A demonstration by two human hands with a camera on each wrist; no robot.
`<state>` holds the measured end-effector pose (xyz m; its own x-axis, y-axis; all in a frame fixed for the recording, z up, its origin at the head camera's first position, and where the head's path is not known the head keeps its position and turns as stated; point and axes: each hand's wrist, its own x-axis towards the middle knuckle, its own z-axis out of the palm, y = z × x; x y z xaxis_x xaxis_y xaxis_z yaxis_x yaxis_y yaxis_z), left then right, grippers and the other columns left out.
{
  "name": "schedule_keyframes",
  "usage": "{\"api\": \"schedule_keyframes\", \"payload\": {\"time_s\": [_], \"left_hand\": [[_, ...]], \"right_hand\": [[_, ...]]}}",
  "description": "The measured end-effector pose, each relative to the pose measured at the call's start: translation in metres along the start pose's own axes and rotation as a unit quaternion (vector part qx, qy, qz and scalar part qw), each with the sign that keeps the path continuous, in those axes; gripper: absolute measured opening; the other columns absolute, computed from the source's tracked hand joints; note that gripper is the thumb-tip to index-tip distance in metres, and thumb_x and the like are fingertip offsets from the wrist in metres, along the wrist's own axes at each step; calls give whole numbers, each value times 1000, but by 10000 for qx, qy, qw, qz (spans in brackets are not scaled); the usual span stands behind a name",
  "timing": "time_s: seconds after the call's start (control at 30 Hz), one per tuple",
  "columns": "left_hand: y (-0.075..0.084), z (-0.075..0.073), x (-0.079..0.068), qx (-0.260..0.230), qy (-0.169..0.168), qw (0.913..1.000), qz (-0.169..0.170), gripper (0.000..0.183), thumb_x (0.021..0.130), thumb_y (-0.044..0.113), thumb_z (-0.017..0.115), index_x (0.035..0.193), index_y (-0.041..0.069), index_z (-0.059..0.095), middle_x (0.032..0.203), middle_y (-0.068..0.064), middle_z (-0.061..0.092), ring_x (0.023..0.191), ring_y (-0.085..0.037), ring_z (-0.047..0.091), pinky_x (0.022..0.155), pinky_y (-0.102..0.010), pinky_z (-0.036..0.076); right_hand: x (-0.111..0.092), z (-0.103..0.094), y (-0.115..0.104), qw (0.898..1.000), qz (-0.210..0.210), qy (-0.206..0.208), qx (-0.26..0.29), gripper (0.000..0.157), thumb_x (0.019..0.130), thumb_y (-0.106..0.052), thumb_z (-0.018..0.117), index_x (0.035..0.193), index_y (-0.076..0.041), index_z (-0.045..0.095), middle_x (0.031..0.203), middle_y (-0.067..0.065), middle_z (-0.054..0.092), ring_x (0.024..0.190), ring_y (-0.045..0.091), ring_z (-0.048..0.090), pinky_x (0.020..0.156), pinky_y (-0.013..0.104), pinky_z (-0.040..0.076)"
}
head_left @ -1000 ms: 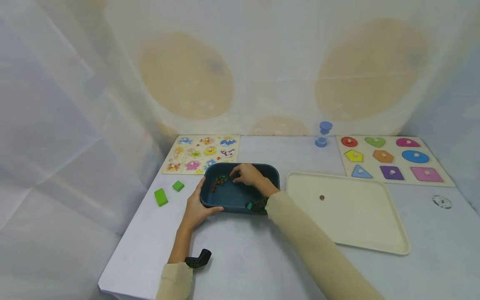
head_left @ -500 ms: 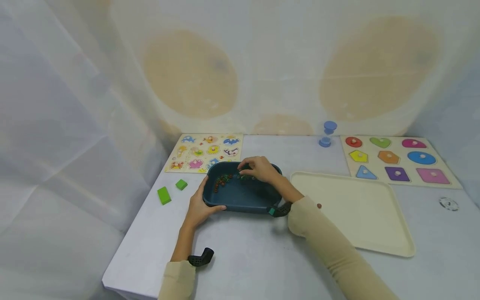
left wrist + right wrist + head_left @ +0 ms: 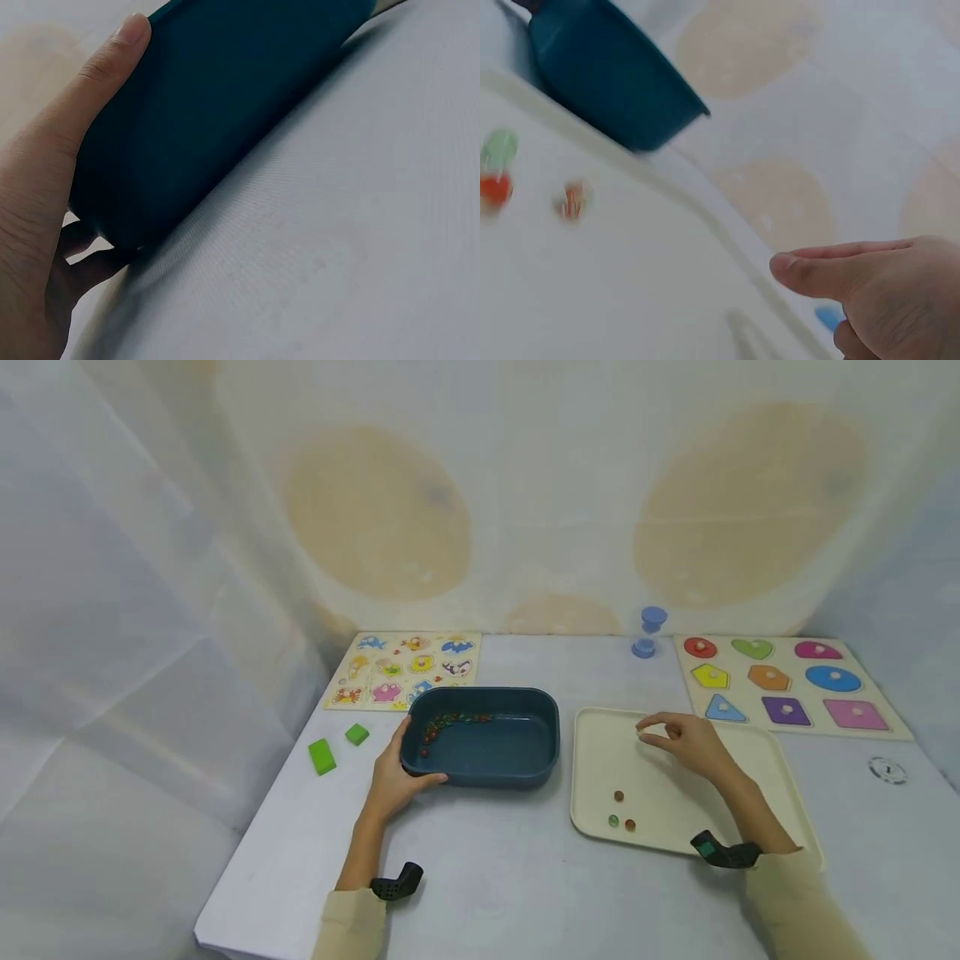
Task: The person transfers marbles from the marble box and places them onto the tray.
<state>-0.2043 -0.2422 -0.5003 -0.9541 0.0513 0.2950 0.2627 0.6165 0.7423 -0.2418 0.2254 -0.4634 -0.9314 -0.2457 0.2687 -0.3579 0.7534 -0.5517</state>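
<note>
My left hand (image 3: 392, 783) grips the left end of a dark teal plastic tub (image 3: 491, 777), thumb along the near side and fingers around the outer wall. Several small brown and green marbles (image 3: 427, 737) lie along its left and back inside edges. Above the far left part of a cream tray (image 3: 720, 810), my right hand (image 3: 690, 745) pinches a small glinting marble (image 3: 639, 732) between thumb and index finger; the thumb hides it in the right wrist view. A green marble (image 3: 613, 820) and two brown marbles (image 3: 630, 825) lie on the tray.
Two green blocks (image 3: 322, 757) lie left of the tub. A sea-animal puzzle board (image 3: 401, 668) lies behind it. At the back right are a shape puzzle board (image 3: 787, 685) and a blue hourglass (image 3: 648, 632), with a round black-and-white disc (image 3: 887, 770) nearer the right edge.
My right hand has moved right, from inside the tub to above the tray. A brown marble on the tray has rolled nearer the front left. My left hand keeps its grip on the tub.
</note>
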Motion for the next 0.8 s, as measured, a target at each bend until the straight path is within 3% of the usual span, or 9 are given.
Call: {"api": "schedule_keyframes", "payload": {"time_s": [0.2,0.4,0.6,0.8], "left_hand": [[3,0,1,-39,38,10000,-26,109,58,47,80,144,25,17,146,-2,27,129,-29,31,98,-54,32],[3,1,-1,-73,-8,10000,-58,109,58,47,80,144,25,17,146,-2,27,130,-27,30,99,-53,31],[3,1,-1,-125,46,9999,-104,108,57,47,80,143,27,17,145,-1,28,130,-26,30,100,-52,31],[3,2,0,-181,71,9997,-131,109,56,49,80,143,28,18,145,0,28,131,-26,30,100,-52,30]], "right_hand": [[-27,-2,30,9976,584,-314,-222,22,82,-29,64,98,-14,68,57,-3,33,51,11,28,45,25,22],[-27,0,26,9986,487,-113,-174,29,82,-33,65,103,-14,67,54,-4,32,48,9,26,43,24,22],[7,6,-20,9982,330,37,492,35,80,-40,65,104,-16,66,52,-2,33,47,12,29,41,24,25],[51,27,-81,9941,-389,106,1007,23,81,-31,66,99,-17,68,49,-3,31,44,11,28,40,25,23]]}}
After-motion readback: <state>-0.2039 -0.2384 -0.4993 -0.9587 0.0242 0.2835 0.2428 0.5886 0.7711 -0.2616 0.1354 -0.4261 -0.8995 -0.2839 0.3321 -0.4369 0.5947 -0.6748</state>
